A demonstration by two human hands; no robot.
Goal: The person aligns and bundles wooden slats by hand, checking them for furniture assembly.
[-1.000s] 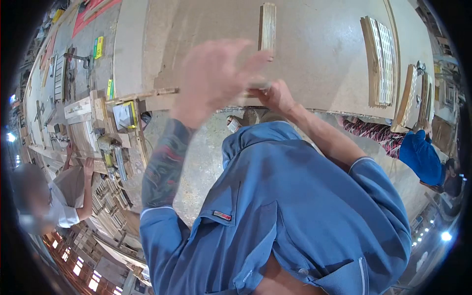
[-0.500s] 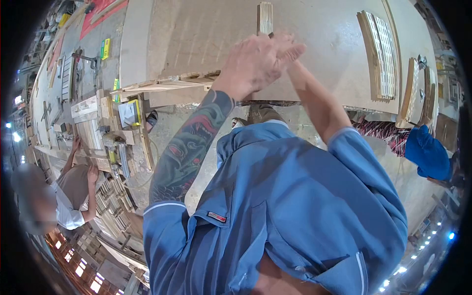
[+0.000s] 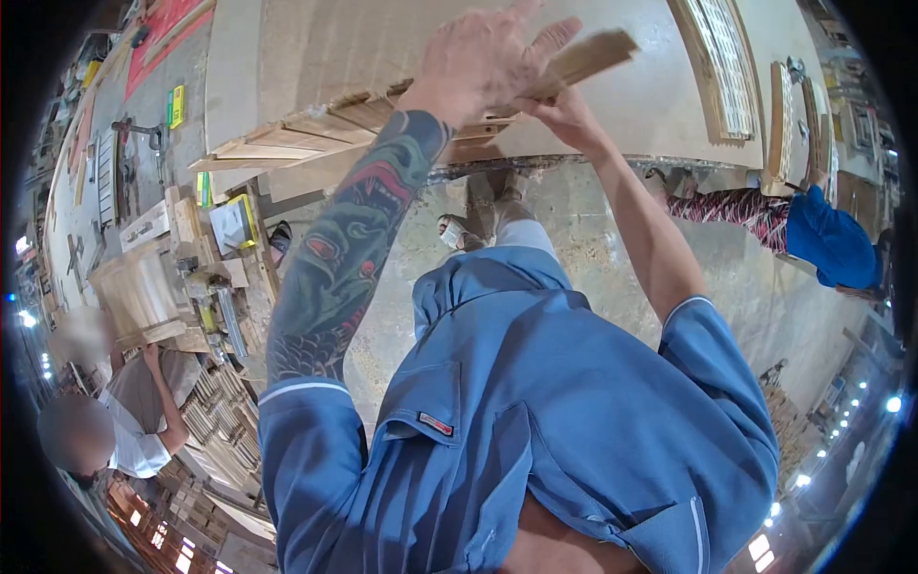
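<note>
My left hand (image 3: 483, 57), on a tattooed arm, lies over the near end of a short bundle of wooden slats (image 3: 593, 53), fingers stretched along it. From below, my right hand (image 3: 564, 110) grips the same bundle. It is tilted, its far end pointing up and right, above the near edge of a large pale board table (image 3: 631, 115). Several loose slats (image 3: 287, 139) lie fanned out on the table's edge just left of my hands.
A slatted wooden panel (image 3: 717, 57) lies on the table at the right. A person in a blue top and patterned trousers (image 3: 822, 239) bends at the right. Another person (image 3: 124, 430) works at a cluttered bench (image 3: 215, 258) on the left. Concrete floor (image 3: 593, 230) lies below.
The bundle lay flat and upright in the picture on the table; now both hands hold it raised and tilted to the right. My view has shifted closer to the table edge.
</note>
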